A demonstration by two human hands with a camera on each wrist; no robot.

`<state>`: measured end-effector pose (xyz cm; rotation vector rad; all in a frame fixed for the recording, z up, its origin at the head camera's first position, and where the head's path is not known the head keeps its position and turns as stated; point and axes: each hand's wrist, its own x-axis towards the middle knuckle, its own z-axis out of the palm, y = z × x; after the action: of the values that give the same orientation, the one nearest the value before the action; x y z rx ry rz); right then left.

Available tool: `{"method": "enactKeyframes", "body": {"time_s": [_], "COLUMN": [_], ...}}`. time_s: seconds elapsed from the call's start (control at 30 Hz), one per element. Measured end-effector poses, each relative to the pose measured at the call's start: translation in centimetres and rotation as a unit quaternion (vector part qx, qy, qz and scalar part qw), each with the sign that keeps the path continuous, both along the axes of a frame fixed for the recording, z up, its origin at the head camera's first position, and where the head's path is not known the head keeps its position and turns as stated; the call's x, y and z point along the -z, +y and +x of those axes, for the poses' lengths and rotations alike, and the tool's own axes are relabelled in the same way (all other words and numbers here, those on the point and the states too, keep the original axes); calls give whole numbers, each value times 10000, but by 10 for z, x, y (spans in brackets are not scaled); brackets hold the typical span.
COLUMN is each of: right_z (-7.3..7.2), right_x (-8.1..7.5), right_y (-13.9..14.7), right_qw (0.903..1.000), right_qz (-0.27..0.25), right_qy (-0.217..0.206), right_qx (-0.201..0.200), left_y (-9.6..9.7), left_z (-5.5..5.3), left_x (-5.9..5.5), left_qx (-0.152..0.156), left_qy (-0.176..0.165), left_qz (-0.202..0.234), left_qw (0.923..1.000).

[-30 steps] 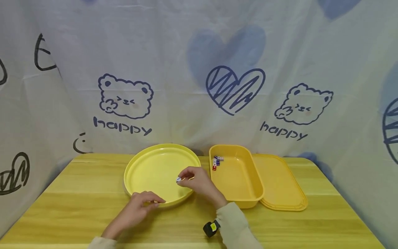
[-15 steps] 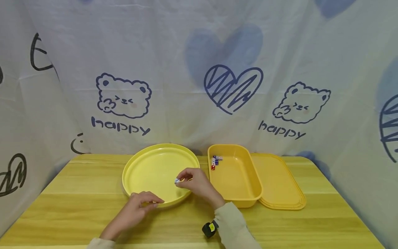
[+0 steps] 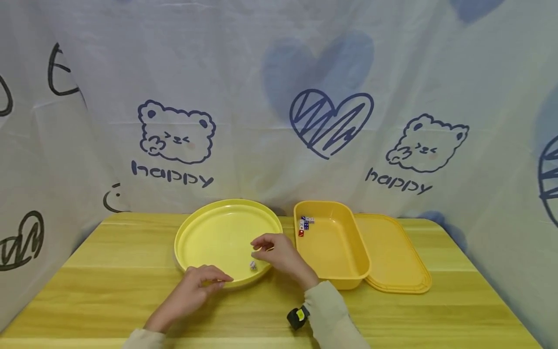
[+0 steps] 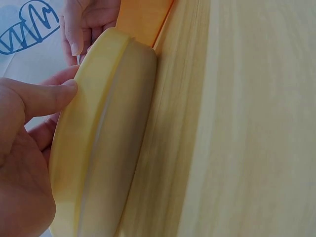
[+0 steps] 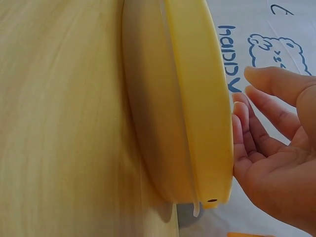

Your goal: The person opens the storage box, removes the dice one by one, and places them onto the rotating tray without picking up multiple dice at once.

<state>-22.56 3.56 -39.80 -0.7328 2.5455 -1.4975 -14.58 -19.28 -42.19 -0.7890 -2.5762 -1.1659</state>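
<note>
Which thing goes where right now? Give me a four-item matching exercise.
1. small white die nearest the bare right hand
2. small red die
3. flat orange plastic lid
4. bare left hand

A. right of the orange rectangular plastic box
B. pinching the round yellow plastic tray
C. inside the tray
D. inside the box

Pairs: 1-C, 2-D, 3-A, 4-B

Yel. tray (image 3: 213,237), wht. dk-spotted die (image 3: 253,265)

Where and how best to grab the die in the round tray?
Pinch the white die by two opposite side faces, from above: it's a small cube close to the raised near rim of the round tray, which would likely hinder a low approach from that side.
</note>
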Motion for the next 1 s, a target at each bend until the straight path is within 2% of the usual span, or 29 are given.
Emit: {"method": "enactKeyframes", "body": {"time_s": [0.43, 0.63, 0.73, 0.83, 0.9, 1.0], "right_z": [-2, 3, 7, 8, 7, 0], "right_x": [-3, -10, -23, -43, -58, -81], "right_y": [1, 5, 10, 15, 20, 28], "right_qw": [9999, 9999, 9996, 9986, 9975, 9966], "right_qz": [-86, -147, -228, -352, -443, -556], "right_qy": [-30, -32, -114, -185, -223, -63], "right_qx": [138, 47, 115, 338, 511, 608], "left_y": [0, 0, 0, 0, 0, -2], "left_z": [-2, -2, -3, -2, -1, 0], "left_x": [-2, 1, 2, 3, 3, 2], "left_qx": [-60, 54, 126, 97, 63, 34], "left_qy": [-124, 87, 7, -130, -108, -155], "left_qz": [-6, -3, 71, 140, 131, 131], "left_qw": [9999, 9999, 9999, 9998, 9998, 9998]}}
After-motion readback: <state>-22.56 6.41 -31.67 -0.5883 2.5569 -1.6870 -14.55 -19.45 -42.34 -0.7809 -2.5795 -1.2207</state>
